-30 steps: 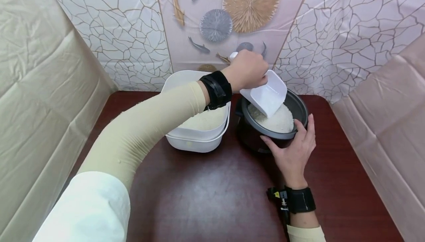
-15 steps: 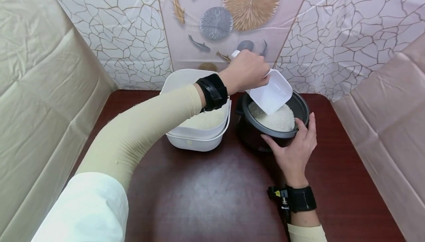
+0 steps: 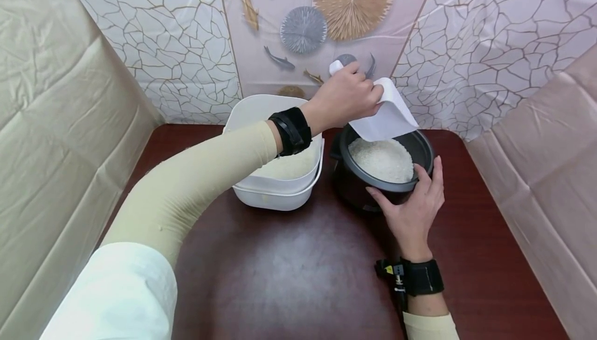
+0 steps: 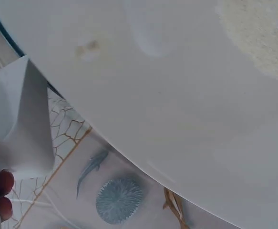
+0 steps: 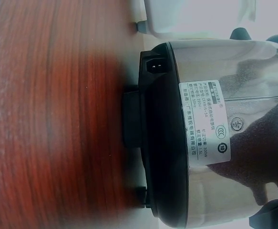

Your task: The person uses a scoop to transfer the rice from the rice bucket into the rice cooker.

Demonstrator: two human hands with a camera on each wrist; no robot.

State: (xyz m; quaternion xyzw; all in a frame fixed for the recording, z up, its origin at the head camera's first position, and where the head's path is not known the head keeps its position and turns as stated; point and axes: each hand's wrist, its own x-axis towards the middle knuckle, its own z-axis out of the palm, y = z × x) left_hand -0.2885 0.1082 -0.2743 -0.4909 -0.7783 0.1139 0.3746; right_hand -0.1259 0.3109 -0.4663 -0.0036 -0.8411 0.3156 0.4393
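Observation:
In the head view my left hand (image 3: 347,96) grips the handle of a white scoop (image 3: 387,112), tipped over the rice cooker (image 3: 356,195). The left wrist view shows the scoop (image 4: 31,129) at its left edge, with fingertips beside it. White rice (image 3: 382,161) lies heaped in the cooker's dark pot. My right hand (image 3: 415,213) holds the cooker at its near right rim, thumb on the outer wall and fingers at the edge. The right wrist view looks at the cooker's shiny side, with a label (image 5: 205,124) and a power socket (image 5: 158,65).
Left of the cooker stands a white bin (image 3: 275,202) with rice (image 3: 291,166) inside, partly covered by my left forearm. Both vessels are on a dark red-brown table (image 3: 280,278). Patterned cloth (image 3: 177,44) hangs behind it, and plain cloth walls (image 3: 527,174) rise at the sides.
The scoop has been lifted and turned further over, so its outer side now shows instead of its inside. More of the rice heap is visible. My right hand stays at the rim.

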